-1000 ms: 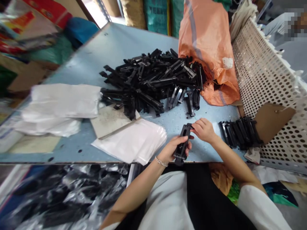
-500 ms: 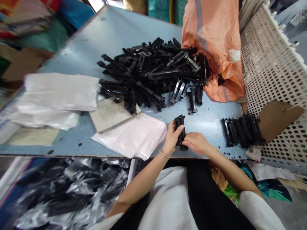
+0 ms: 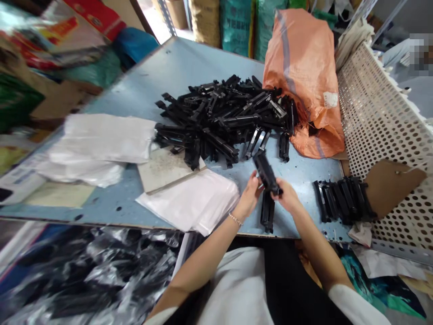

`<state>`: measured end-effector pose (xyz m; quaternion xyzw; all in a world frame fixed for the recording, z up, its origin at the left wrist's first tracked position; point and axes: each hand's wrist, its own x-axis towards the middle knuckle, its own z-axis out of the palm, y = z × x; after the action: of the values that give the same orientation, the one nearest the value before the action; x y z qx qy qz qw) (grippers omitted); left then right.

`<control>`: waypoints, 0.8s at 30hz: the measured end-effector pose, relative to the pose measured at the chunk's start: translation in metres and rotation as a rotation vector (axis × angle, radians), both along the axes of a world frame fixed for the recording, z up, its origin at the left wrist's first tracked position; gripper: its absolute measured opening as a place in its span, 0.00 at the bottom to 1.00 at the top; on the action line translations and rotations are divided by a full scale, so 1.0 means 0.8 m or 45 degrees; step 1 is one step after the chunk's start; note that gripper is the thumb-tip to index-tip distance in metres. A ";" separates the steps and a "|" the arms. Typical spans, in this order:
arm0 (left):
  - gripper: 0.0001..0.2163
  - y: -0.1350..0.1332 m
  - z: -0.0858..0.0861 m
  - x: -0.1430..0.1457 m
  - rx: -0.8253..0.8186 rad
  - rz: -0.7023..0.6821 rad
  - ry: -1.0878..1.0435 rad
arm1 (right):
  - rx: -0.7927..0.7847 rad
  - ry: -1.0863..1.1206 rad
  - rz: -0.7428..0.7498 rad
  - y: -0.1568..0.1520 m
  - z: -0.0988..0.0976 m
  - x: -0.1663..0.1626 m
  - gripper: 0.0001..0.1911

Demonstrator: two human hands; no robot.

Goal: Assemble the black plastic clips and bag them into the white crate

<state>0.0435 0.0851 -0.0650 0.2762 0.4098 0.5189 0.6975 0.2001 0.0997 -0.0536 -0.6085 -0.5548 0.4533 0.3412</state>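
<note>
Parts pile (image 3: pixel 223 115) mid table (image 3: pixel 209 56), w/ sack (image 3: pixel 306 76) to its R. Bags (image 3: pixel 196 203) front L of pile, board (image 3: pixel 165 171) partly on top. Row of parts (image 3: pixel 343 198) far R, next to basket (image 3: pixel 382 122).

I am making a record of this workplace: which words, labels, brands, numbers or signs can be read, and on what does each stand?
None can be read clearly.
Teal sack: print, too blurred.
Orange sack: pale patch, nothing legible.
Red packaging: markings, too blurred.
Held part: no readable text.

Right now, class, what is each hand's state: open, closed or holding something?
Left hand: beside the black part; open or closed cannot be told.
Right hand: closed, holding the black part's near end.
</note>
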 end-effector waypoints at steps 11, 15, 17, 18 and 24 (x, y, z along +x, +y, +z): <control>0.25 -0.042 0.072 0.000 -0.168 -0.368 -0.161 | 1.180 -0.795 0.341 0.026 0.040 0.037 0.29; 0.26 -0.035 0.070 -0.002 -0.134 -0.141 -0.074 | 1.093 -0.776 0.339 0.024 0.037 0.013 0.28; 0.26 -0.026 0.069 -0.008 -0.137 -0.038 -0.051 | 1.052 -0.721 0.381 -0.001 0.033 -0.002 0.28; 0.26 -0.022 0.067 -0.012 -0.138 -0.007 -0.042 | 1.074 -0.706 0.433 -0.016 0.029 -0.009 0.28; 0.26 -0.014 0.034 -0.023 0.030 0.178 0.243 | 1.018 -0.718 0.564 -0.061 -0.002 -0.032 0.20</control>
<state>0.0248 0.0742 -0.0381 0.3032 0.4864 0.5424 0.6142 0.1743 0.0506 -0.0555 -0.3976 -0.8694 0.0868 0.2801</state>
